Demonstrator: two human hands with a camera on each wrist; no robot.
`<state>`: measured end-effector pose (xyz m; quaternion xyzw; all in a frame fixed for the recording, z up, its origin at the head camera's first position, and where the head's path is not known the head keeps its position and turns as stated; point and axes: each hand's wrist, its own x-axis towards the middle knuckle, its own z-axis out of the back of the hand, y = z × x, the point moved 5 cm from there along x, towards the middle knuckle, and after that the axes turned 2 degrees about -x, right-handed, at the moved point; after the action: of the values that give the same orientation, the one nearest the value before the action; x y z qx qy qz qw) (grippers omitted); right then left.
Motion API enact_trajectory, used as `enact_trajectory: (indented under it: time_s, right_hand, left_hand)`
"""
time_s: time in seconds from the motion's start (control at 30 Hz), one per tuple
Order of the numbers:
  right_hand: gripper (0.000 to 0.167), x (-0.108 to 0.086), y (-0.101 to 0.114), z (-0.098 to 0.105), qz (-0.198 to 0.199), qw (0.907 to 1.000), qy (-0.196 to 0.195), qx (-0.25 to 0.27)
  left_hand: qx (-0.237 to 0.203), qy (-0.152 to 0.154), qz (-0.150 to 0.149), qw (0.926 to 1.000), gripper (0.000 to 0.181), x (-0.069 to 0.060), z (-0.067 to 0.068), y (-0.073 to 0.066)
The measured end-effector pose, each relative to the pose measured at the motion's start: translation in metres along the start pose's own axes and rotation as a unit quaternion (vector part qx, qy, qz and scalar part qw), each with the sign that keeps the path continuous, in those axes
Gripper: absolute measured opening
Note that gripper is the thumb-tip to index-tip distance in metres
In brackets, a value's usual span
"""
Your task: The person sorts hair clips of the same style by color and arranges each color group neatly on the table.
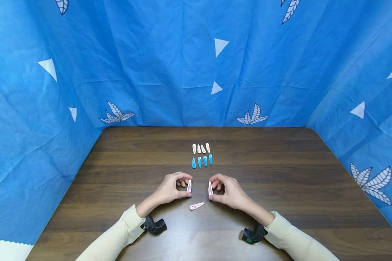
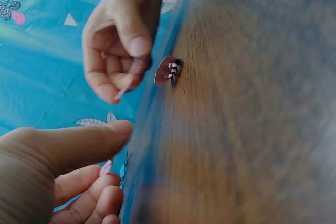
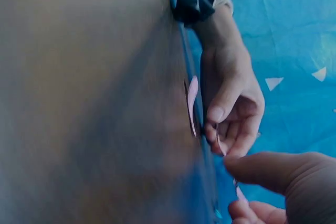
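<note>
My left hand [image 1: 169,187] pinches a pink snap hair clip [image 1: 189,186] by its two ends, between thumb and fingers. Opposite it, my right hand [image 1: 228,190] holds another pink hair clip [image 1: 210,189] in the same way, with a small gap between the two hands. A third pink hair clip [image 1: 196,206] lies slanted on the table, just nearer than both hands; the right wrist view shows this loose clip [image 3: 192,106] flat on the wood. In the left wrist view the right hand [image 2: 119,40] is seen across from the left thumb.
Beyond the hands, a row of several blue hair clips [image 1: 199,162] lies on the brown wooden table [image 1: 124,163]. Farther back runs a row of several white clips [image 1: 199,149]. A blue patterned curtain [image 1: 183,65] surrounds the table's back and sides.
</note>
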<state>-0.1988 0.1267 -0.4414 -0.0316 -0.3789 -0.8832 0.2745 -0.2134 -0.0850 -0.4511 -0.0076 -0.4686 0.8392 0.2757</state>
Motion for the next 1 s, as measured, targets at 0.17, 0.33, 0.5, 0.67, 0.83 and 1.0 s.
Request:
enact_trajectory:
  time_s: [0.17, 0.33, 0.5, 0.67, 0.83, 1.0]
  right_hand:
    - [0.041, 0.013, -0.001, 0.011, -0.016, 0.9997, -0.014, 0.013]
    - [0.043, 0.029, -0.004, 0.013, -0.028, 0.999, -0.011, 0.033]
    - [0.043, 0.044, -0.008, 0.006, -0.039, 0.9982, 0.005, 0.044]
    - [0.042, 0.054, -0.012, -0.005, -0.042, 0.9976, 0.024, 0.05]
    - [0.042, 0.058, -0.016, -0.011, -0.042, 0.9975, 0.034, 0.044]
    - [0.042, 0.06, -0.021, -0.014, -0.043, 0.998, 0.037, 0.028]
  left_hand:
    - [-0.011, -0.031, 0.011, 0.9994, 0.045, 0.009, 0.005, -0.005]
    - [-0.015, -0.055, 0.02, 0.9982, 0.046, 0.02, 0.005, -0.007]
    - [-0.009, -0.067, 0.023, 0.9975, 0.045, 0.029, 0.004, -0.004]
    - [-0.001, -0.073, 0.025, 0.997, 0.045, 0.037, -0.001, 0.003]
    - [0.019, -0.077, 0.022, 0.9966, 0.045, 0.037, -0.005, 0.011]
    - [0.037, -0.077, 0.023, 0.9961, 0.045, 0.037, -0.007, 0.013]
